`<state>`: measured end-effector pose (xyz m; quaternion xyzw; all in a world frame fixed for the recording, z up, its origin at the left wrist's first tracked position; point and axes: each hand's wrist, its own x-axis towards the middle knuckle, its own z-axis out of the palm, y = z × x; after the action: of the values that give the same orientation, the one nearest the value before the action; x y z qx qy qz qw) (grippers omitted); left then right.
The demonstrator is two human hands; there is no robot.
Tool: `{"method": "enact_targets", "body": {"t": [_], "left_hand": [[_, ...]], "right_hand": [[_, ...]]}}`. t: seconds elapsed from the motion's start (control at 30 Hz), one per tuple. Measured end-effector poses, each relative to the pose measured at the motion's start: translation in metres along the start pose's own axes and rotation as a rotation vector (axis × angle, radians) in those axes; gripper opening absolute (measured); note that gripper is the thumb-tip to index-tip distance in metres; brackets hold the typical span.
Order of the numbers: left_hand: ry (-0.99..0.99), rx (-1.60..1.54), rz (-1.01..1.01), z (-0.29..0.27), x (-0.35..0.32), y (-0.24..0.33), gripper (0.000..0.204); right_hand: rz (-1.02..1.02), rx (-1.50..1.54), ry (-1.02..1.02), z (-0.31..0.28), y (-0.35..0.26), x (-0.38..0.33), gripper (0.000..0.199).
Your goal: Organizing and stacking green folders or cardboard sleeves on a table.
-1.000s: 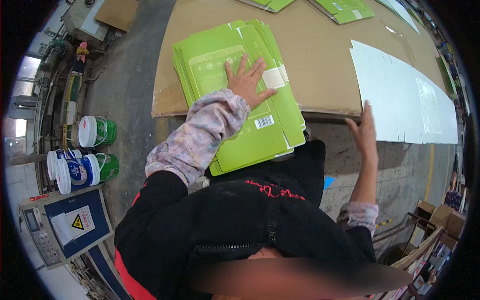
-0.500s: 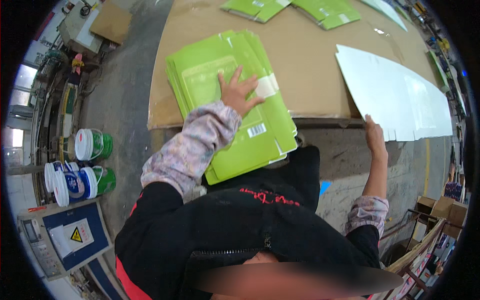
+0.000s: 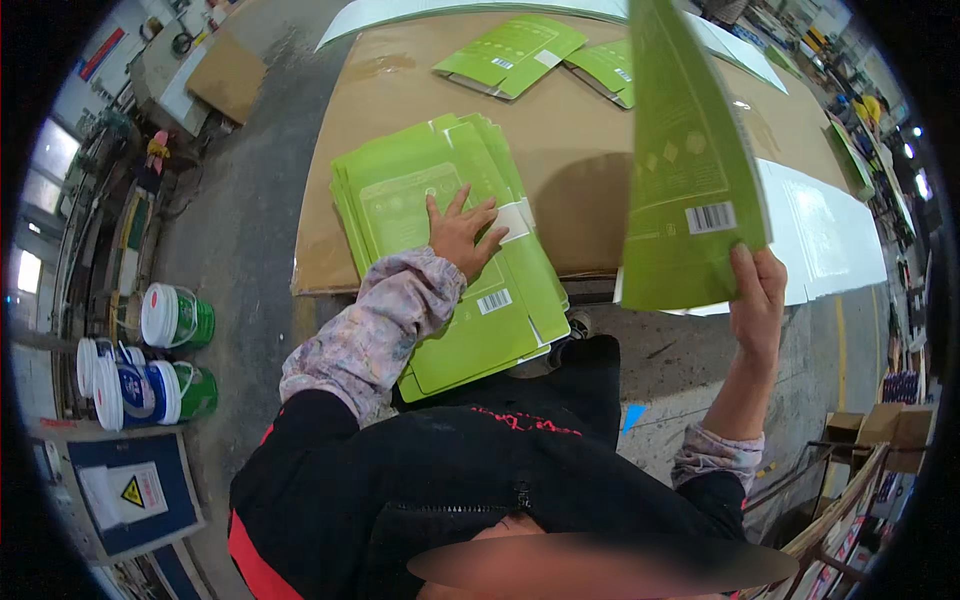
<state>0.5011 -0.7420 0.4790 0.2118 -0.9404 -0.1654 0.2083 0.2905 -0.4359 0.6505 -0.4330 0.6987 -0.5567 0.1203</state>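
1. The left hand [image 3: 462,234] lay flat, fingers spread wide, palm down on top of the stack of green cartons [image 3: 450,250]; it pressed on the stack and gripped nothing.
2. The right hand [image 3: 757,300] was raised above the table edge and closed on the lower corner of a single green carton [image 3: 685,160], with the thumb on the printed face and the fingers behind it.
3. That single green carton stood nearly upright in the air, its long axis running from the hand up and slightly left to the top of the view. Its barcode label sat near the held end.
4. The stack of green cartons lay flat on the brown table [image 3: 590,170], fanned a little, its long axis running from the far left toward the person. Its near end hung over the table edge above the person's black jacket [image 3: 480,480].
5. The two hands were well apart, left on the stack and right at the table's near right.
6. White sheets [image 3: 830,240] lay on the table behind the lifted carton, and more flat green cartons [image 3: 510,55] lay at the far side.
7. On the floor to the left stood green and blue buckets [image 3: 165,350] with white lids.
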Motion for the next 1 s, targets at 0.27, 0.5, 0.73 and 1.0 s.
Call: {"method": "enact_targets", "body": {"t": [0.27, 0.5, 0.73, 1.0], "left_hand": [[0.348, -0.701, -0.141, 0.003, 0.012, -0.016, 0.037], [0.916, -1.038, -0.458, -0.091, 0.003, -0.009, 0.055], [0.241, 0.333, 0.079, -0.082, 0.001, -0.007, 0.062], [-0.225, 0.534, -0.023, -0.031, -0.012, -0.030, 0.060]], "right_hand": [[0.277, 0.777, -0.018, 0.082, 0.002, -0.018, 0.026], [0.702, 0.845, -0.175, 0.177, 0.051, -0.042, 0.027], [0.777, 0.846, -0.251, 0.212, 0.062, -0.051, 0.030], [0.609, 0.130, -0.466, 0.138, 0.027, -0.025, 0.033]]}}
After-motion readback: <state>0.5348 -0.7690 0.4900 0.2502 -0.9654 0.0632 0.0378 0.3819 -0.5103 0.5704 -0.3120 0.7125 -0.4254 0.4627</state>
